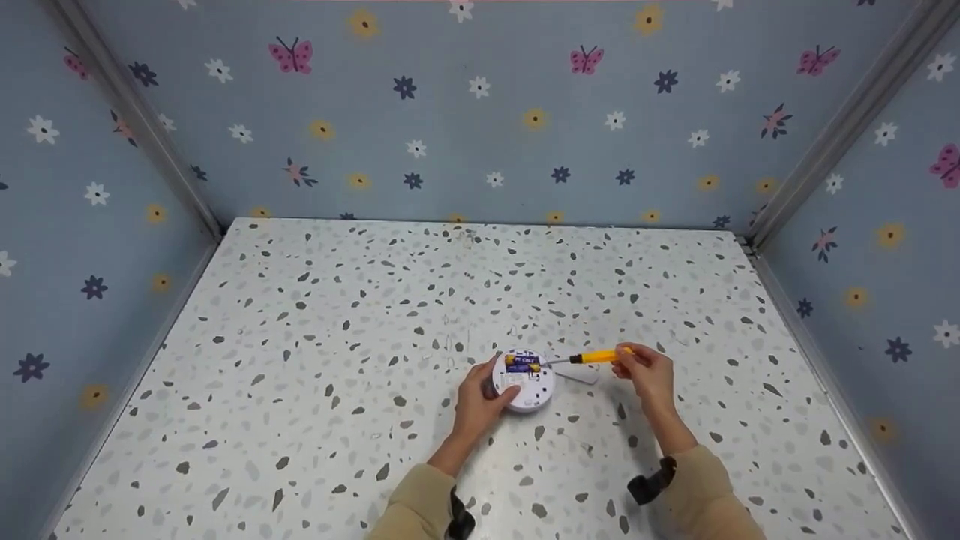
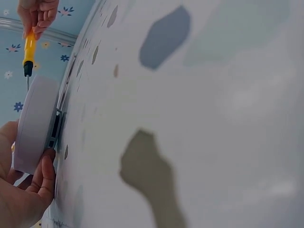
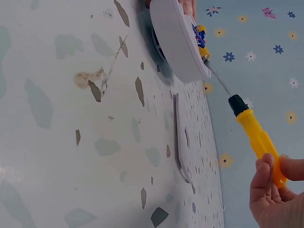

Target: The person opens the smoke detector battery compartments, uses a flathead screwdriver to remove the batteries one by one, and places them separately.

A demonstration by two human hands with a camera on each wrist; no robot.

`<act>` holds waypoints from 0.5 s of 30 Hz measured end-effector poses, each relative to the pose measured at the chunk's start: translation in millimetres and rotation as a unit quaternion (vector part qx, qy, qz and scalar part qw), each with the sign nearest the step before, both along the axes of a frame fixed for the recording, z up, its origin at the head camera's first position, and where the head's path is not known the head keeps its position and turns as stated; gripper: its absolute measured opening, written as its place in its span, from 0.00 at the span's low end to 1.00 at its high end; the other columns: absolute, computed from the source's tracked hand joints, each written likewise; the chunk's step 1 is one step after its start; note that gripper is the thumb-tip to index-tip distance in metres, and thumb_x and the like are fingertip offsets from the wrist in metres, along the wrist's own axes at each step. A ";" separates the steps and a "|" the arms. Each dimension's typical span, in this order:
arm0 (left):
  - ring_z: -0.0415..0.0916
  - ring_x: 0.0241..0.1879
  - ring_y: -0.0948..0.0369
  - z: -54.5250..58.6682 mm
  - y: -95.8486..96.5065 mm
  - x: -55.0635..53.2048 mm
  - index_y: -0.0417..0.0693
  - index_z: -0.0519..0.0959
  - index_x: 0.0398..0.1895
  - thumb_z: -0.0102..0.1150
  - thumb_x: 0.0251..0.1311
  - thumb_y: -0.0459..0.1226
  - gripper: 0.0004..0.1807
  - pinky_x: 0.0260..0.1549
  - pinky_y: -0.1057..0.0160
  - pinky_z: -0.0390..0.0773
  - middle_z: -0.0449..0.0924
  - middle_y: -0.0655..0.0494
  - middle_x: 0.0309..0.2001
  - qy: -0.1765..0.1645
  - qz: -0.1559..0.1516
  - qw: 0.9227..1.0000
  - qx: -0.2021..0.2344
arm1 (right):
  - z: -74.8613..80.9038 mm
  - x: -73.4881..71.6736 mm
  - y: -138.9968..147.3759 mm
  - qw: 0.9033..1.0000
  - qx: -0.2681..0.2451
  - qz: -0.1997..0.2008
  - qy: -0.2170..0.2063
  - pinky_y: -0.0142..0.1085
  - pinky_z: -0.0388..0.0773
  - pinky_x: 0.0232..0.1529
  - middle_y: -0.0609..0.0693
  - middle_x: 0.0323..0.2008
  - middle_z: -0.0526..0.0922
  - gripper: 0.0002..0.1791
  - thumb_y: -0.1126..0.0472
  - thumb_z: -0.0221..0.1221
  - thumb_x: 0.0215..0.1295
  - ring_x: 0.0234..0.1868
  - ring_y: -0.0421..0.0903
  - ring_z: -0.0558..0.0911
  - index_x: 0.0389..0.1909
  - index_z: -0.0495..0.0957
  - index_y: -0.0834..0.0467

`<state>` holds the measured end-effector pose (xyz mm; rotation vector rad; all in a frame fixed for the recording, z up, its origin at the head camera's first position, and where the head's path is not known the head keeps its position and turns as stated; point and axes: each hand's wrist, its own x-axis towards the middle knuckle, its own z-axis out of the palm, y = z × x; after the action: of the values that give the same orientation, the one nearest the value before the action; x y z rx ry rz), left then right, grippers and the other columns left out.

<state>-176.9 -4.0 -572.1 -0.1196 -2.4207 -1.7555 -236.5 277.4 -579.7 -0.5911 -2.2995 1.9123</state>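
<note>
My left hand (image 1: 478,403) grips a round white battery-powered device (image 1: 534,391) by its left side, with the thumb over its face. Two blue-and-yellow batteries (image 1: 522,361) lie side by side in its uncovered compartment. Pinched by its yellow handle in my right hand (image 1: 649,376) is a screwdriver (image 1: 598,356). Its thin metal shaft points left, and in the right wrist view the tip is right at the end of a battery (image 3: 201,42). The left wrist view shows the device's thick side (image 2: 35,123), tilted close over the table.
A flat white oblong piece (image 3: 184,137) lies on the table just right of the device. The speckled white tabletop (image 1: 300,360) reaches back to blue panels (image 1: 480,150) with flowers and butterflies, which also stand at both sides.
</note>
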 end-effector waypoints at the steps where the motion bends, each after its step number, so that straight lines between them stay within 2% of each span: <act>1: 0.67 0.52 0.55 0.0 -0.1 -0.1 0.37 0.67 0.57 0.65 0.46 0.42 0.35 0.57 0.60 0.60 0.72 0.47 0.49 0.001 -0.001 1.000 0.000 | -3.4 -2.0 1.5 1.000 0.004 -0.002 0.002 0.23 0.75 0.23 0.55 0.33 0.81 0.27 0.45 0.61 0.51 0.27 0.45 0.80 0.45 0.76 0.61; 5: 0.68 0.52 0.55 0.1 -0.4 -0.2 0.38 0.67 0.57 0.66 0.46 0.42 0.34 0.57 0.60 0.60 0.72 0.48 0.48 0.007 0.000 1.000 -0.002 | -18.6 -10.9 8.9 1.000 0.022 -0.022 -0.006 0.25 0.77 0.27 0.54 0.34 0.81 0.26 0.43 0.60 0.49 0.29 0.46 0.80 0.44 0.76 0.57; 9: 0.67 0.52 0.55 -0.2 -0.8 -0.5 0.39 0.67 0.57 0.66 0.45 0.42 0.34 0.58 0.60 0.59 0.72 0.47 0.49 0.002 -0.002 1.000 0.000 | -24.4 -14.3 15.4 0.999 0.030 -0.035 -0.016 0.30 0.78 0.32 0.53 0.36 0.80 0.23 0.43 0.59 0.51 0.31 0.48 0.80 0.43 0.77 0.53; 12: 0.67 0.53 0.55 -0.4 -0.6 -0.8 0.39 0.67 0.58 0.66 0.46 0.42 0.35 0.58 0.61 0.59 0.71 0.47 0.50 -0.004 -0.004 1.000 0.002 | -25.2 -13.3 19.7 0.999 0.026 -0.037 -0.003 0.29 0.78 0.32 0.53 0.36 0.80 0.23 0.43 0.59 0.51 0.31 0.47 0.80 0.43 0.76 0.54; 13: 0.67 0.53 0.55 -0.2 -0.5 -0.8 0.39 0.67 0.58 0.66 0.46 0.41 0.35 0.58 0.61 0.59 0.72 0.47 0.49 -0.004 -0.004 1.000 0.003 | -24.3 -12.1 20.4 0.999 0.021 -0.036 0.006 0.28 0.78 0.31 0.52 0.36 0.80 0.24 0.43 0.60 0.50 0.30 0.46 0.80 0.43 0.76 0.55; 15: 0.67 0.52 0.55 -0.2 -0.3 -0.7 0.38 0.67 0.58 0.66 0.46 0.41 0.35 0.57 0.60 0.60 0.72 0.47 0.49 -0.002 -0.006 1.000 0.005 | 5.2 1.3 10.3 0.999 0.003 -0.034 0.000 0.28 0.78 0.32 0.53 0.35 0.79 0.23 0.47 0.59 0.53 0.28 0.44 0.80 0.45 0.75 0.59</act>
<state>-177.7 -4.3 -572.3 -0.1300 -2.4177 -1.7751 -235.2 287.7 -574.4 -0.6597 -2.2543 1.8736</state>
